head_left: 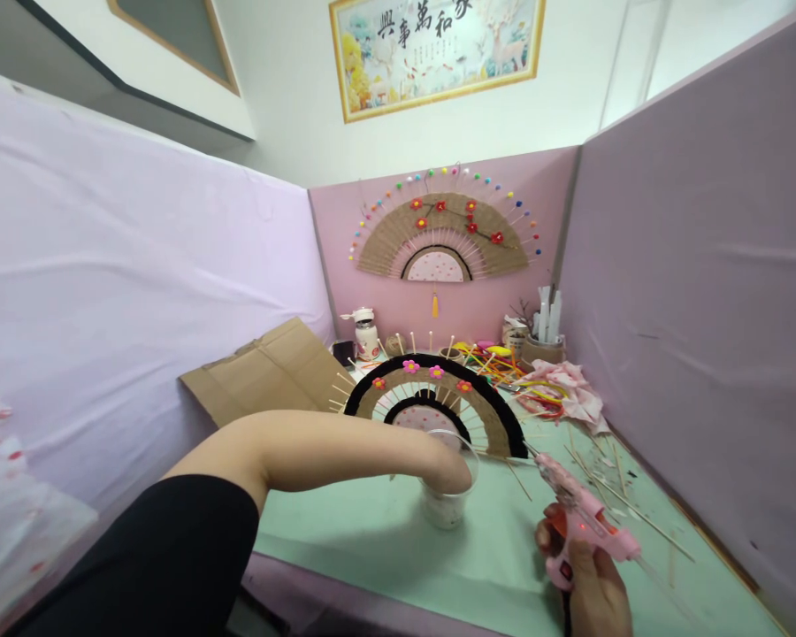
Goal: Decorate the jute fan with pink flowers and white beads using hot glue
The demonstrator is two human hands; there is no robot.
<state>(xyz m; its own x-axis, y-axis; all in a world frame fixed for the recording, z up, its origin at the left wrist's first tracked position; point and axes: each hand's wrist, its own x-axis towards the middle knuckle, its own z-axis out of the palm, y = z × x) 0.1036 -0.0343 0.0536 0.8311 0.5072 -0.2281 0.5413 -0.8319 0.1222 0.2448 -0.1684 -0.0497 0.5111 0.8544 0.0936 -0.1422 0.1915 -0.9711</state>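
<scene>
My left hand (449, 471) reaches down inside a clear plastic cup (446, 513) on the green table; its fingers are hidden in the cup. On the right, my right hand (584, 566) is wrapped round the handle of a pink glue gun (587, 518), whose nozzle points up and left, close to the fan's right end. Behind the cup stands a half-round cardboard fan (497, 416) with black edging, thin sticks and several pink and orange flowers. Its lower middle is partly covered by my left arm and the cup.
A cardboard sheet (271, 376) leans at the back left. A white bottle (366, 336), coloured strips (544, 389) and crumpled pink paper (574, 389) lie behind. Loose sticks (630, 504) are at the right. A finished-looking fan (378, 248) hangs on the back panel.
</scene>
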